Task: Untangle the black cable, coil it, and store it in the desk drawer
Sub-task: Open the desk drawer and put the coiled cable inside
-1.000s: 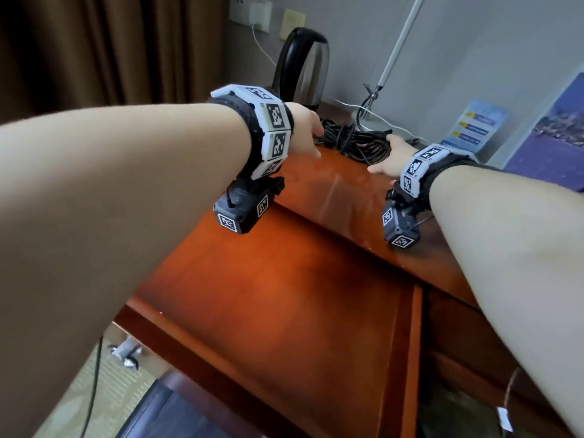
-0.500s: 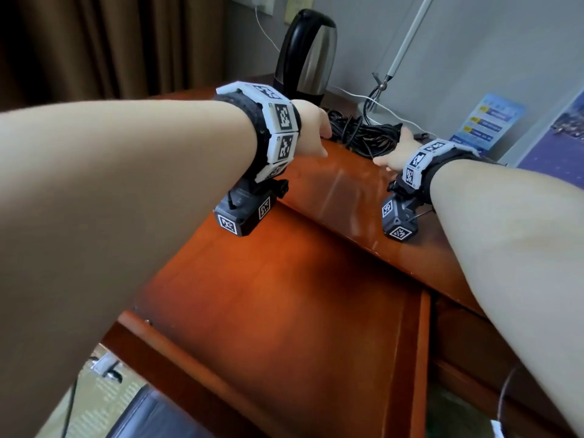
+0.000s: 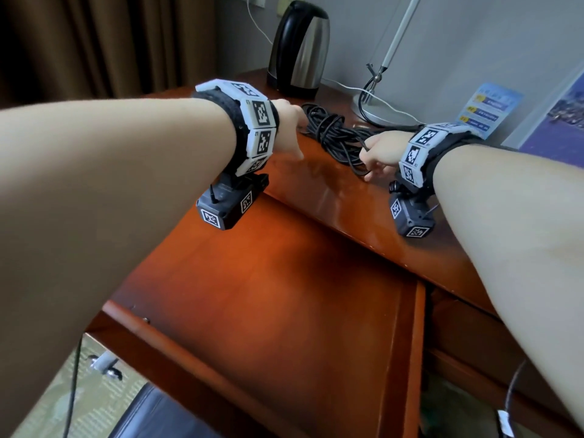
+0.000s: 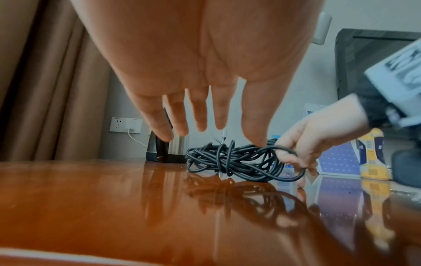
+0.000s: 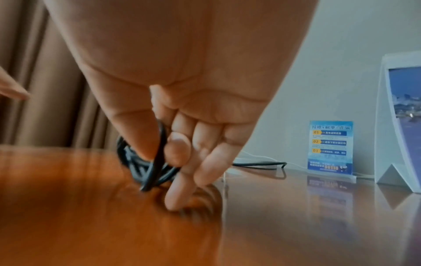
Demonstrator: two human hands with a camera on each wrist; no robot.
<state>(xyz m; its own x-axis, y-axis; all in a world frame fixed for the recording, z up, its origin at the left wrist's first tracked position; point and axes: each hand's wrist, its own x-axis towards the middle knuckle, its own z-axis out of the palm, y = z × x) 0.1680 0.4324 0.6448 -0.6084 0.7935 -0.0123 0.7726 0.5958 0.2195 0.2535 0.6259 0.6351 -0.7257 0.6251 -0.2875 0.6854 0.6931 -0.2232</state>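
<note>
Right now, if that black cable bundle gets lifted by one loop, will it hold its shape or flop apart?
Probably flop: the cable lies in loose, uneven loops, so strands would likely sag and trail. It looks light, since the right hand pinches one loop with fingertips. It may snag; several strands cross over the bundle's middle.
</note>
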